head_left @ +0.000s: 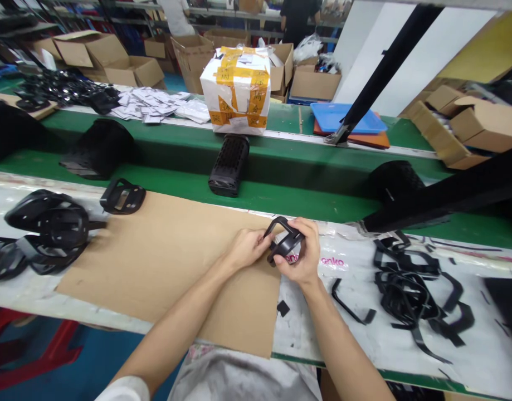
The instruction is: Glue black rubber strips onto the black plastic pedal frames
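Note:
Both hands meet over the right edge of a brown cardboard sheet [164,262]. My left hand [247,248] pinches the left side of a small black plastic frame part [284,239]. My right hand [302,253] wraps around the same part from the right and below. The part is held just above the table. A tiny black scrap [283,308] lies on the white sheet near my right wrist.
A pile of black frame parts [47,231] lies at the left and one single frame [122,196] beside it. Black trimmed strips [410,284] are heaped at the right. A green conveyor [281,195] carries a black grille housing [229,165]. A taped white box [237,89] stands behind.

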Available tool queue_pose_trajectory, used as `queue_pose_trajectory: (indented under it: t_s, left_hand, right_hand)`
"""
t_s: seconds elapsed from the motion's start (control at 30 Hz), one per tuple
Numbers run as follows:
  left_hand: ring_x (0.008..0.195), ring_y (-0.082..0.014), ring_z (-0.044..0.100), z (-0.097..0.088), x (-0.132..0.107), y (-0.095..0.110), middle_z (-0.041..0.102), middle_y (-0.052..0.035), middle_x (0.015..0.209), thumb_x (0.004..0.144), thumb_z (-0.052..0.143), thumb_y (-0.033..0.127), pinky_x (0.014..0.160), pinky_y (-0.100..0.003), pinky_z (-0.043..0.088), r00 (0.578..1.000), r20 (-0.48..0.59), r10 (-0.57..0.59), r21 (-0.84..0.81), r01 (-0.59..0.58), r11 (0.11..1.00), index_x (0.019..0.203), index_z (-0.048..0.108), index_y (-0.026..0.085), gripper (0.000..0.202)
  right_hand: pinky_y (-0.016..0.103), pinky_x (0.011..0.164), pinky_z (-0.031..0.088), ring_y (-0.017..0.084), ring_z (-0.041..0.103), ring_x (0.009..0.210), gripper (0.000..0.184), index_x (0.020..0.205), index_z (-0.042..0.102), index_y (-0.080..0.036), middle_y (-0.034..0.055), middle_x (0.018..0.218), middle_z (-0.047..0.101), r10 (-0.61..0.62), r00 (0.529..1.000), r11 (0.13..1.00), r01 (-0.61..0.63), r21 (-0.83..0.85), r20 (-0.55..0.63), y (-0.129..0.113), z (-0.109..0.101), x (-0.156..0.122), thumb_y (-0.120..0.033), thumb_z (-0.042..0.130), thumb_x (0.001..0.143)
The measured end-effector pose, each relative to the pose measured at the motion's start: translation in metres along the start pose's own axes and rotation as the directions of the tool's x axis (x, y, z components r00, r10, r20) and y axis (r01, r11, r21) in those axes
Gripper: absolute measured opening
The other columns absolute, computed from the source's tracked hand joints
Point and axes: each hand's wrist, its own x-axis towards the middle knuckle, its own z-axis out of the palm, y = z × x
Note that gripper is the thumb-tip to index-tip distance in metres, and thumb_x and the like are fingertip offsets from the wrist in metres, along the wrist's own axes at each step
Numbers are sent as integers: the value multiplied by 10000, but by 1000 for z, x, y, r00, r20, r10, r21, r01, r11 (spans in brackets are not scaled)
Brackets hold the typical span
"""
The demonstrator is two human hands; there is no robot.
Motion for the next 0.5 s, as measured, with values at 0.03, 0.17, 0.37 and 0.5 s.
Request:
queue_pose_trajectory:
  t_s: [0.03, 0.17, 0.37, 0.5]
  left_hand:
    - [540, -112, 416, 0, 0, -1, 488, 24, 585, 1036, 432, 471, 585, -263, 261, 1000, -1, 2, 5, -2, 1000, 666, 483, 192, 466]
    - [538, -122, 455, 2, 2, -5, 512, 15, 579, 1034, 436, 484, 582, -263, 272, 1000, 4, 6, 37, -7, 999, 657, 504, 192, 482]
    - [593, -175, 585, -3, 8, -7, 668, -37, 670, 934, 624, 426, 587, -274, 338, 999, 27, -27, 186, 21, 982, 696, 606, 191, 335]
    - [805, -260, 719, -13, 15, -9, 779, -104, 890, 979, 585, 343, 710, -316, 470, 991, 109, 81, 258, -107, 960, 880, 734, 189, 236]
  right_hand:
    - [579, 944, 547, 359, 627, 1094, 608, 1327, 592, -218, 136, 1166, 628, 2, 1000, 1000, -2, -13, 3, 0, 0, 0, -649, 659, 903]
    - [589, 956, 553, 367, 634, 1102, 615, 1309, 585, -223, 145, 1159, 623, 53, 997, 998, -50, -49, 52, -2, -2, 0, -657, 655, 878]
    - [572, 980, 571, 364, 645, 1132, 636, 1312, 607, -217, 155, 1212, 607, 92, 971, 996, -92, -9, 223, -6, -5, 1, -610, 733, 828]
    - [575, 1073, 531, 360, 614, 1233, 630, 1354, 604, -216, 162, 1284, 598, 106, 949, 993, -119, 25, 297, -5, -3, 4, -567, 755, 853]
